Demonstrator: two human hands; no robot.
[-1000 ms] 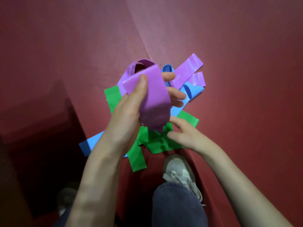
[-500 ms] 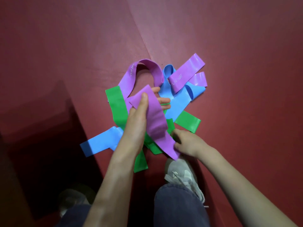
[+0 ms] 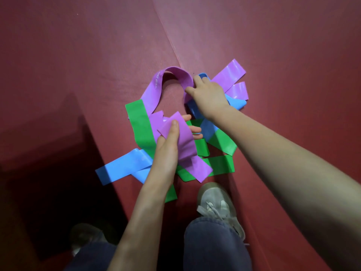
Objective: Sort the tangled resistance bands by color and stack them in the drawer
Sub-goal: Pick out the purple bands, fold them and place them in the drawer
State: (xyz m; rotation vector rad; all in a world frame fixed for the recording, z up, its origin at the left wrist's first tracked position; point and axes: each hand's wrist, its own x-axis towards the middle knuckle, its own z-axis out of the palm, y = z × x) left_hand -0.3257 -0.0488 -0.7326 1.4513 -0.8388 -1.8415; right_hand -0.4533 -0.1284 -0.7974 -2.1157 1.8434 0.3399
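three colours, one heap: the resistance bands (image 3: 203, 147) lie crossed over each other on the red mat (image 3: 78, 75), with purple, blue bands (image 3: 121, 167) and green bands (image 3: 138, 122) all mixed, so by my read the sorting has barely started. nothing is grouped by colour yet, and i can't make out a drawer for sure, just a dark recess at the left edge that i can't identify. the left hand (image 3: 166, 153) grips one purple band (image 3: 185, 141), thumb on top and fingers curled under it, with the tail draped over the greens. the right hand (image 3: 209, 94) reaches to the far side of the heap, and its fingers look pinched round one leg of the arched purple band (image 3: 156, 89). purple seems to be the first colour getting pulled. left to do: free the purples, then the blues and greens, stack each colour, and get them into the drawer. a grey sneaker (image 3: 216, 202) and jeans (image 3: 214, 241) sit just below the heap.
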